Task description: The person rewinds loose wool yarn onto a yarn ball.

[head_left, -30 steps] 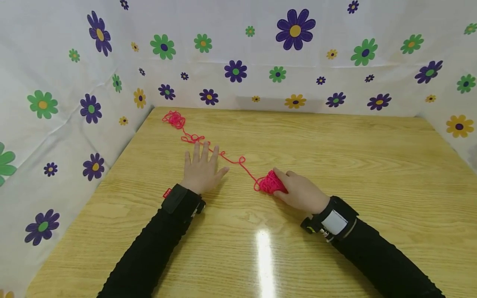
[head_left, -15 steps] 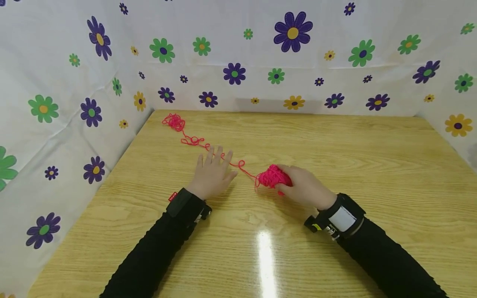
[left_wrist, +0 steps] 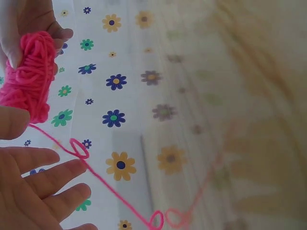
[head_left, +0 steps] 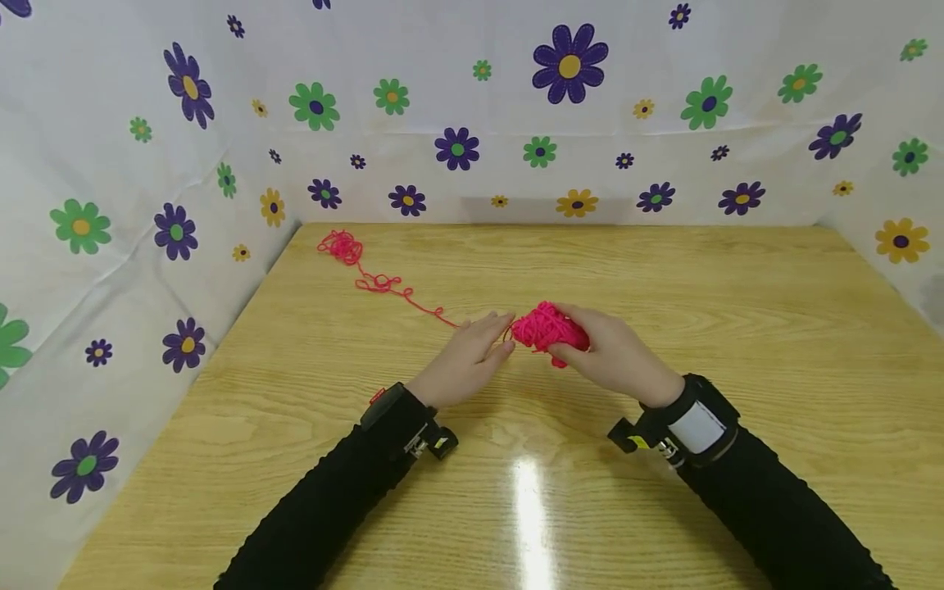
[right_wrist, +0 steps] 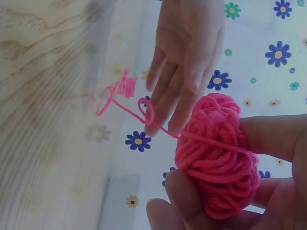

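Observation:
A bright pink ball of yarn (head_left: 549,328) is gripped by my right hand (head_left: 615,352), thumb on one side and fingers on the other. In the right wrist view the wound yarn (right_wrist: 216,158) fills the grasp. Close to its left side, my left hand (head_left: 465,360) reaches in with its fingers fairly straight. The left wrist view has that hand's fingers (left_wrist: 53,179) spread beside the strand (left_wrist: 112,189); contact with it is unclear. From the ball the strand runs left, partly hidden behind the left hand in the head view.
A loose tangle of pink yarn (head_left: 342,247) lies at the table's far left corner, joined to the ball by the looping strand. The wooden table (head_left: 664,279) meets flower-print cloth (head_left: 501,98) at the back and sides. Each wrist wears a black strapped camera.
My left hand has moved right, from over the strand to beside the ball. The right hand has brought the ball slightly away from me and up, keeping its grip.

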{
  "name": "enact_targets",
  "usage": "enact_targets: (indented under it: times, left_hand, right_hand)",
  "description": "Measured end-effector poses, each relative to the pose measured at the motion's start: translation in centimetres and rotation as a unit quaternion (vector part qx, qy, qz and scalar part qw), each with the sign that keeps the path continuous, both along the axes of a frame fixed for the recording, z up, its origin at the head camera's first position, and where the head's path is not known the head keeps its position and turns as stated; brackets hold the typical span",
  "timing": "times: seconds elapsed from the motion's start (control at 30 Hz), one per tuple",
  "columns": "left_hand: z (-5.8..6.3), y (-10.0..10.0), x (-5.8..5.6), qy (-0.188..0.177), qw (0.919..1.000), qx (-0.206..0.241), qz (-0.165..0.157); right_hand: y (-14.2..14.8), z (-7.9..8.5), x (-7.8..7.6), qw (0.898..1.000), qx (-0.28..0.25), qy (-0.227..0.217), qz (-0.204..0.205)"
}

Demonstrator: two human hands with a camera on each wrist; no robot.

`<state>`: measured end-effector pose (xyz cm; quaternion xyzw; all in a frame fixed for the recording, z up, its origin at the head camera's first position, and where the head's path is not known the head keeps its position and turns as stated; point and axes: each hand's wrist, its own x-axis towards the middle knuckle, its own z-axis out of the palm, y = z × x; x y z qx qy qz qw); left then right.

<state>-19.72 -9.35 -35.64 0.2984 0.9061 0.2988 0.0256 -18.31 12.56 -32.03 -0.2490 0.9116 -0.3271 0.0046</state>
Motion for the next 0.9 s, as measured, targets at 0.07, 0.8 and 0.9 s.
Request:
enact_targets:
  times: [0.07,0.8,0.9]
  left_hand:
    - [-0.2,0.3,-0.3,-0.004,1.0000,0.007,-0.001]
    - [0.4,3.9,1.1,0.070,0.9961,-0.030,-0.045]
    - [0.6,4.2,1.7,0.089,0.9933,-0.044,-0.059]
  right_hand:
    - [0.1,0.2,0.0,1.000,-0.008,0.001,0.002]
    - [1.4,1.4,-0.1,0.999,-0.033,0.020,-0.035]
    - [1.4,1.4,-0.1,0.999,-0.029,0.027,-0.038]
